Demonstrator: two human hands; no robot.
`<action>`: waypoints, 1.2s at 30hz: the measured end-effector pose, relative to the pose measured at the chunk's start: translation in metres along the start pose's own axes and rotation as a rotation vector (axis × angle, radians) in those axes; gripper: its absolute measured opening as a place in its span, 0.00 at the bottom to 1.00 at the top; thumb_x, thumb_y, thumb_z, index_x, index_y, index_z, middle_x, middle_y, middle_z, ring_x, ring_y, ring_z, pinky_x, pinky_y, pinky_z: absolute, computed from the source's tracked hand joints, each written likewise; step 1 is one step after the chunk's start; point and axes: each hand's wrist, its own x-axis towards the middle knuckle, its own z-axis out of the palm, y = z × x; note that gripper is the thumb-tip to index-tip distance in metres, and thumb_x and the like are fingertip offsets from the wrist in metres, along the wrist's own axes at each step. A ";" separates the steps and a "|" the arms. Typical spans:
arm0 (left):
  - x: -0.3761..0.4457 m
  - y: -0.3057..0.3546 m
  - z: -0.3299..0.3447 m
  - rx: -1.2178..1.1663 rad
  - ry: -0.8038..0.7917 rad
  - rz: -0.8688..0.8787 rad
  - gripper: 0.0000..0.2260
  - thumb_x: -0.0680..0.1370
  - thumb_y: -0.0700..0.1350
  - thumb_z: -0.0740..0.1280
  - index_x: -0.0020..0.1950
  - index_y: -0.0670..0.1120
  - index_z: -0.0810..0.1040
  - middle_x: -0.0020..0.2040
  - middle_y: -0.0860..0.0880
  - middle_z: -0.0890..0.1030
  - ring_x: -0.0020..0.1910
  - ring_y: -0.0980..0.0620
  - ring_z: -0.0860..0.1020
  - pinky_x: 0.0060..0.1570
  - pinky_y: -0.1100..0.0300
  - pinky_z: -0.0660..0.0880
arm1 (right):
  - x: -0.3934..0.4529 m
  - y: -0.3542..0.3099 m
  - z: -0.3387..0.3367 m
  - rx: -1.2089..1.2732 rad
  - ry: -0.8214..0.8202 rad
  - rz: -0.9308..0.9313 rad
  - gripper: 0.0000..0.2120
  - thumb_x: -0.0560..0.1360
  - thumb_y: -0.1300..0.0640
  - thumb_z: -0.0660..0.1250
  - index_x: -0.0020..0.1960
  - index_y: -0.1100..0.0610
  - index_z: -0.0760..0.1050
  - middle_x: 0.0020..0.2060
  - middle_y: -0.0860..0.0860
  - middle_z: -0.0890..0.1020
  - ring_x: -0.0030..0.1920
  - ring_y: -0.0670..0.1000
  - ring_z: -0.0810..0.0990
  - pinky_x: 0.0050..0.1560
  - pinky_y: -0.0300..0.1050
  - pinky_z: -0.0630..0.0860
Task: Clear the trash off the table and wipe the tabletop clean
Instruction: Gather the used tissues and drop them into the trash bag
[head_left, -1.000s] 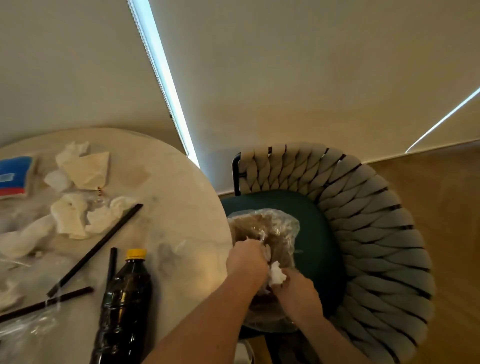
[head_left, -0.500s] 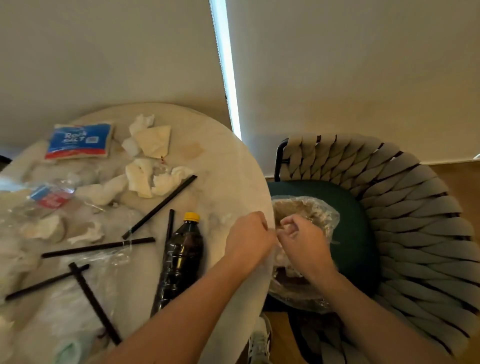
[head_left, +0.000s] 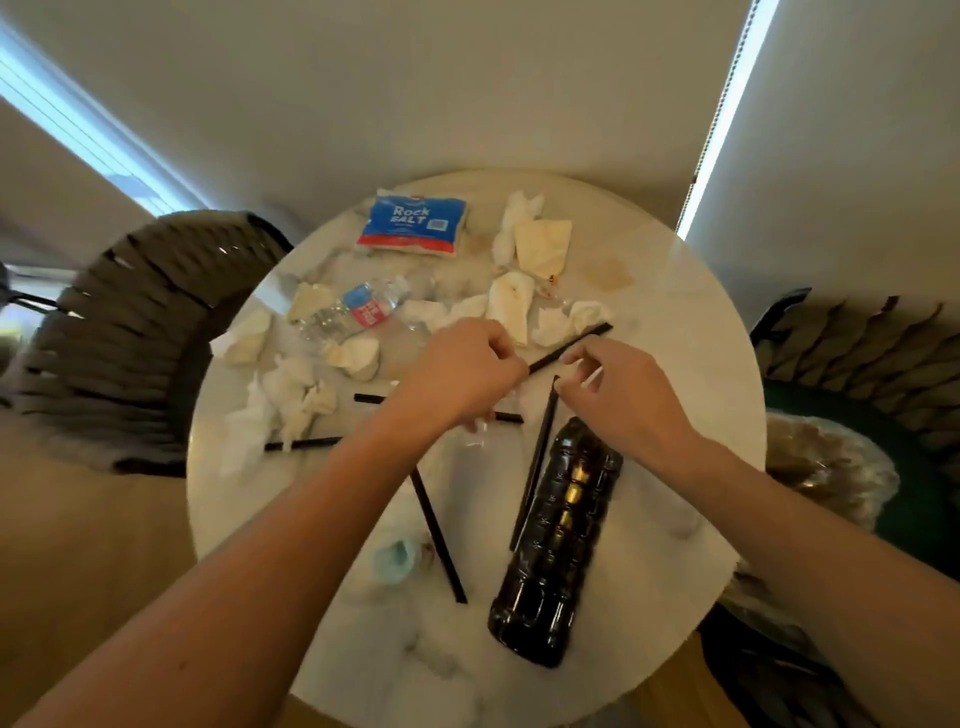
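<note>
Both hands hovered mid-frame over the round table. Left hand was curled shut, w/ clear wrapping under it; couldn't tell if it gripped anything. Right hand pinched thumb & fingers together by a black straw. Crumpled napkins and a salt bag lay toward the top, dark bottle lower right, trash bag at right edge on a chair.

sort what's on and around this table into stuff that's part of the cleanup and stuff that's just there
Part of the job: crumpled white tissues, black straws, crushed clear plastic bottle, dark brown bottle, round pale table, clear trash bag, left hand, right hand.

Just there: blue rock salt packet, woven chair.
</note>
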 end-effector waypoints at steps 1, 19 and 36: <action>0.002 -0.015 -0.015 0.011 0.022 -0.029 0.03 0.77 0.47 0.66 0.48 0.48 0.77 0.41 0.47 0.81 0.34 0.51 0.82 0.28 0.60 0.77 | 0.005 -0.012 0.010 -0.014 -0.038 -0.027 0.07 0.71 0.53 0.68 0.49 0.48 0.75 0.40 0.46 0.79 0.40 0.47 0.77 0.43 0.48 0.77; 0.044 -0.336 -0.106 0.294 0.192 -0.432 0.29 0.74 0.54 0.69 0.72 0.52 0.63 0.67 0.46 0.65 0.59 0.42 0.73 0.55 0.47 0.76 | 0.060 -0.166 0.217 -0.279 -0.322 -0.175 0.15 0.73 0.49 0.68 0.59 0.51 0.74 0.52 0.48 0.78 0.51 0.50 0.77 0.49 0.46 0.75; 0.012 -0.374 -0.115 -0.180 0.432 -0.226 0.03 0.77 0.46 0.63 0.43 0.49 0.73 0.42 0.52 0.75 0.41 0.52 0.76 0.40 0.57 0.74 | 0.083 -0.186 0.312 -0.528 -0.239 -0.165 0.11 0.76 0.52 0.65 0.57 0.55 0.75 0.51 0.54 0.79 0.52 0.55 0.77 0.45 0.47 0.70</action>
